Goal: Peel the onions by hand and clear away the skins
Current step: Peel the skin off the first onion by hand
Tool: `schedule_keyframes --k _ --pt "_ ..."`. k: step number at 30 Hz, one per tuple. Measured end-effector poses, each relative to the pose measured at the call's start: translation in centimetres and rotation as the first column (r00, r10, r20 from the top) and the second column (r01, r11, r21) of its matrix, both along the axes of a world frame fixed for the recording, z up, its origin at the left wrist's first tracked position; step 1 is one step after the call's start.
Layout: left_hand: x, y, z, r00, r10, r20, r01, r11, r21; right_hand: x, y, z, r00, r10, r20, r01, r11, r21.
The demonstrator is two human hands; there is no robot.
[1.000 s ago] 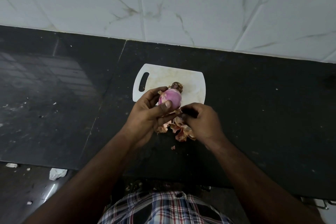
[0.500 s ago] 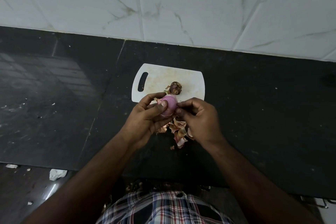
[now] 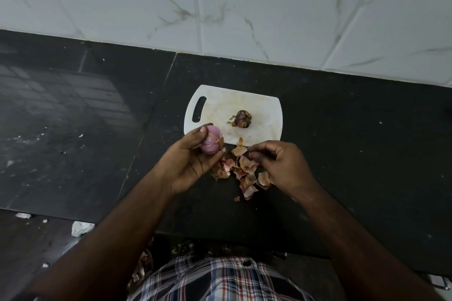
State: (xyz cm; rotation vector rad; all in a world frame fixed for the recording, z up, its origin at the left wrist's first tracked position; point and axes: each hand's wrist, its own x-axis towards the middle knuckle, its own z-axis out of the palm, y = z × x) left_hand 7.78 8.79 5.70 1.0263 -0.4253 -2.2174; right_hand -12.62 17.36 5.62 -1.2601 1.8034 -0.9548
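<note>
My left hand [image 3: 193, 161] grips a pink, mostly peeled onion [image 3: 211, 140] just off the front left corner of the white cutting board [image 3: 264, 112]. A little to its right, my right hand [image 3: 281, 166] has its fingers curled and pinches a piece of onion skin [image 3: 239, 149] at the fingertips. Between and below the hands a heap of loose skins [image 3: 244, 173] lies on the black counter. A second onion [image 3: 242, 118], still in its dark skin, sits on the board.
The black counter [image 3: 367, 144] runs left to right under a white tiled wall [image 3: 269, 12]. White scraps [image 3: 82, 228] lie on the floor by the counter's front edge at the left. My checked shirt [image 3: 220, 281] fills the bottom.
The hands have separated: my right hand pulled away to the right of the onion with a bit of skin, and my left hand carried the onion to the left.
</note>
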Motion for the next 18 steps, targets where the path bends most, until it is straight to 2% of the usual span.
schedule_keyframes --k 3,5,8,11,15,18 --pt "-0.2 0.3 0.0 0.998 -0.055 0.032 0.054 0.998 0.031 0.5 -0.2 0.7 0.984 0.035 -0.177 -0.033 0.999 0.012" --pt "-0.5 0.5 0.1 0.995 -0.088 0.052 0.087 0.996 0.027 1.3 -0.2 1.5 0.986 0.015 -0.169 -0.027 0.997 -0.068" --pt "-0.8 0.7 0.2 0.979 -0.162 0.122 0.167 0.986 -0.027 2.8 -0.2 2.3 0.986 0.122 -0.113 -0.139 0.978 -0.154" --pt "-1.0 0.9 0.3 0.953 -0.224 0.202 0.250 0.961 -0.116 4.0 -0.3 1.8 0.966 0.167 -0.195 -0.205 0.960 -0.193" --pt "-0.7 1.1 0.4 0.926 -0.279 0.254 0.324 0.932 -0.160 3.8 -0.3 1.6 0.993 0.039 -0.111 -0.068 0.961 -0.267" --pt "-0.8 1.2 0.6 0.908 -0.294 0.300 0.358 0.915 -0.185 3.7 -0.4 1.7 1.000 0.023 -0.003 -0.023 0.972 -0.234"
